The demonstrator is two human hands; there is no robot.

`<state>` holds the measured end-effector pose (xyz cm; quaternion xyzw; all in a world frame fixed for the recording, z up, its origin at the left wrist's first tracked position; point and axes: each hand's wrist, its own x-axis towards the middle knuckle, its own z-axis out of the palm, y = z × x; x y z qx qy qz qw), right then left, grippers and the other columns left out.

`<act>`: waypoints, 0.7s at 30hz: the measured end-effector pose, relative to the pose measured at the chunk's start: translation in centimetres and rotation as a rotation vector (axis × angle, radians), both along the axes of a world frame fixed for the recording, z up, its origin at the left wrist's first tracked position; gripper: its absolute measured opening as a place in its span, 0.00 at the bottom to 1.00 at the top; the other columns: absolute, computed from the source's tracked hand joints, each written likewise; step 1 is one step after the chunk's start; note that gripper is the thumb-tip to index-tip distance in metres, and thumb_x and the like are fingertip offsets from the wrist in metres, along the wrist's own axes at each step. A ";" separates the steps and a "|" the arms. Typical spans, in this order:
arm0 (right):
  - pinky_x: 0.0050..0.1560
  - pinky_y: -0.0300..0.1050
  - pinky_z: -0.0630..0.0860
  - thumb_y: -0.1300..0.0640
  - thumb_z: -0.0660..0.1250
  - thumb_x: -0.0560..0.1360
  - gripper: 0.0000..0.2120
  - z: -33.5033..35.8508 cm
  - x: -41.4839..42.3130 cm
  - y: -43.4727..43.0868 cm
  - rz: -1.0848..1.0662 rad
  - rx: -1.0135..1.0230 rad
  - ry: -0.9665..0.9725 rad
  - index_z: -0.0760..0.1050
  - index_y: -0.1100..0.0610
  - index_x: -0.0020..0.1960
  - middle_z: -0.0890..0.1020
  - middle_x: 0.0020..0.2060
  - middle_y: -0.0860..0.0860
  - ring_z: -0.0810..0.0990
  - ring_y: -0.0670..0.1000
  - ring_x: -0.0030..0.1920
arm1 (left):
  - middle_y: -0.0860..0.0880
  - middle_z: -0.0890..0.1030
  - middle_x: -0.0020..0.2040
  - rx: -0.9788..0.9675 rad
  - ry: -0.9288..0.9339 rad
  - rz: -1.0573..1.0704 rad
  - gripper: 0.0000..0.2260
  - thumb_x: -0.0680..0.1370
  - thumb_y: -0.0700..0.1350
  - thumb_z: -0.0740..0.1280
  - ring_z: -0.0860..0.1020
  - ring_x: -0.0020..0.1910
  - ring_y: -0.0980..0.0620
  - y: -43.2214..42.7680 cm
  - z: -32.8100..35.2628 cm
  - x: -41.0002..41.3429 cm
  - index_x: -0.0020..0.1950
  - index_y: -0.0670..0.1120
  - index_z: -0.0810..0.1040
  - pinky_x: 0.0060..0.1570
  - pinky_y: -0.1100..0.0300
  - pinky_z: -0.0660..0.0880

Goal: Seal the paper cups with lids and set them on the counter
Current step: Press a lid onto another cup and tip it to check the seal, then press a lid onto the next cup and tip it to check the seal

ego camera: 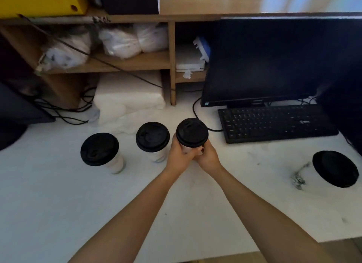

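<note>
While the left hand [177, 155] and the right hand [208, 157] clasp the lower body of one paper cup [187, 148] from opposite sides, its black lid [192, 132] sits on the rim. Whether the cup base touches the table [58, 194] cannot be determined. Just left of it, a second lidded cup [156, 155] stands upright on the table, with a third lidded cup [116, 163] farther left. A loose lid [335, 168] lies flat at far right, below the keyboard [274, 123].
</note>
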<state>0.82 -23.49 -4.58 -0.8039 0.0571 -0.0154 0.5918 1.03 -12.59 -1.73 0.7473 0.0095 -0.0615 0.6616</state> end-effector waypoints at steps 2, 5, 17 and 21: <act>0.43 0.20 0.70 0.66 0.72 0.70 0.29 -0.3 0.0 0.3 -0.010 0.013 0.000 0.67 0.56 0.68 0.75 0.55 0.46 0.75 0.41 0.51 | 0.64 0.71 0.59 0.016 -0.015 0.004 0.33 0.69 0.40 0.75 0.69 0.56 0.76 0.3 -0.7 0.1 0.66 0.56 0.62 0.52 0.80 0.66; 0.44 0.20 0.69 0.66 0.72 0.70 0.31 -0.4 0.0 0.3 0.006 0.008 0.015 0.65 0.56 0.70 0.74 0.56 0.45 0.73 0.40 0.52 | 0.68 0.69 0.59 0.042 -0.019 0.006 0.33 0.69 0.42 0.75 0.67 0.56 0.79 0.4 -1.2 0.1 0.66 0.58 0.61 0.52 0.83 0.64; 0.54 0.45 0.74 0.62 0.71 0.72 0.31 2.4 -1.0 -0.8 0.081 -0.190 0.308 0.63 0.58 0.71 0.74 0.63 0.57 0.78 0.55 0.54 | 0.41 0.68 0.71 0.295 0.347 -0.064 0.31 0.78 0.54 0.62 0.71 0.66 0.43 -0.1 1.8 -1.4 0.74 0.39 0.56 0.59 0.56 0.71; 0.50 0.42 0.74 0.61 0.68 0.75 0.25 4.7 -3.6 -3.3 0.050 -0.195 0.418 0.68 0.57 0.70 0.75 0.63 0.58 0.76 0.54 0.56 | 0.41 0.67 0.71 0.286 0.613 -0.239 0.24 0.81 0.51 0.57 0.68 0.68 0.39 -1.5 4.7 -3.4 0.73 0.40 0.60 0.65 0.48 0.68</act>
